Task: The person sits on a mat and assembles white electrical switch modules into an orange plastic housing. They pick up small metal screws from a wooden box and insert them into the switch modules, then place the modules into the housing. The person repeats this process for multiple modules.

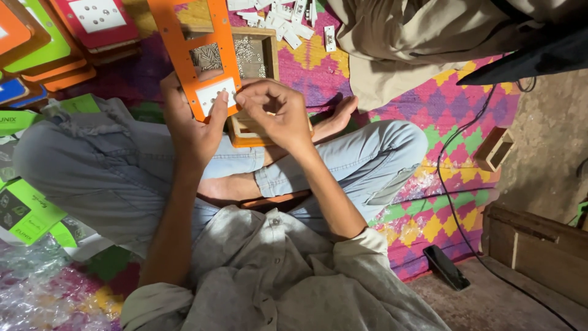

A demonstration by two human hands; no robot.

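**Orange switch plate: seating the white module**

Orange switch plate is held upright over the wooden tray, just above the lap. Left hand grips its lower edge from behind, thumb near the white socket module. Right hand pinches narrow at the module's right edge; whether it holds 1 small part, can't tell. Best approach, imo: keep plate steady w/ left, press evenly.

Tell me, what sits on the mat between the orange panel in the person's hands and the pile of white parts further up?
In the head view, a wooden tray of small metal screws lies between the orange panel and the white parts.
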